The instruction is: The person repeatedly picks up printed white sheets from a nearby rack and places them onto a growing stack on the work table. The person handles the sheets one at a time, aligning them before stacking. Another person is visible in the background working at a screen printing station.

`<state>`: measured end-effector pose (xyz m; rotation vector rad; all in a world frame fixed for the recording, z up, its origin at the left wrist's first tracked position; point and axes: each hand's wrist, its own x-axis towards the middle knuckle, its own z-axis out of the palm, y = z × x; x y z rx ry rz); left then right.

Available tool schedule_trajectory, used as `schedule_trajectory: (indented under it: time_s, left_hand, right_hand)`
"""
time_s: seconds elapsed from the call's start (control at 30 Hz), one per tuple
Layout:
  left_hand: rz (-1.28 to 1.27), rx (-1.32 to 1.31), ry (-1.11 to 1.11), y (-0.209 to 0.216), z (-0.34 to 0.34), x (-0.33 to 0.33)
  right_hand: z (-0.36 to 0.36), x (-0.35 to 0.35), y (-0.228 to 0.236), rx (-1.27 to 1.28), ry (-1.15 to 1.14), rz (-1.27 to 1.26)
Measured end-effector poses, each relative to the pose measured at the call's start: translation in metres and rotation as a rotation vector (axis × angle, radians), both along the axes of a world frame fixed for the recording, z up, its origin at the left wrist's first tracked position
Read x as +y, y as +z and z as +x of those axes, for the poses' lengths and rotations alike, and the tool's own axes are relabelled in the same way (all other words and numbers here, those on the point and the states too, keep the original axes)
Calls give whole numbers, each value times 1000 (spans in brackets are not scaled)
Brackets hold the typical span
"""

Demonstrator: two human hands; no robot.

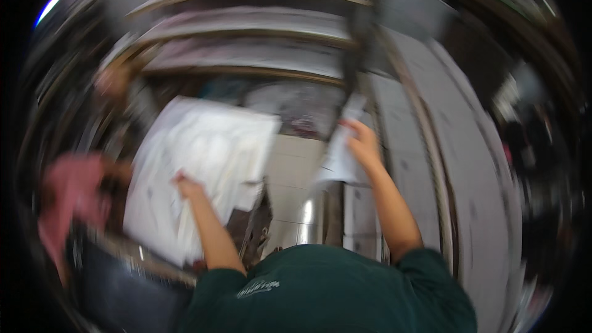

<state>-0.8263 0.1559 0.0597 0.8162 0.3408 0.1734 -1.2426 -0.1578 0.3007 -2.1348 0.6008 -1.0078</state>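
One white sheet extends left from the gripping right hand.

One left hand, one right hand, two white pieces
One broad white piece at the left hand, a single sheet or several, too blurred to count, and one smaller white sheet in the right; three pale shelves beyond both hands; one pink-clad person left of the left hand; one dark panel nearer the body on that side
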Motion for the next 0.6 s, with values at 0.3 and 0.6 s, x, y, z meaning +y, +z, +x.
schedule_trajectory:
  time_s: [0.3, 0.6]
  left_hand:
    - [-187, -227, -410, 174, -144, -164]
    - [-391, -91, -891, 226, -265, -198]
  right_hand:
    - [-183, -7, 237, 256, -155, 49]
    - [-510, 32, 277, 448, -1065, 8]
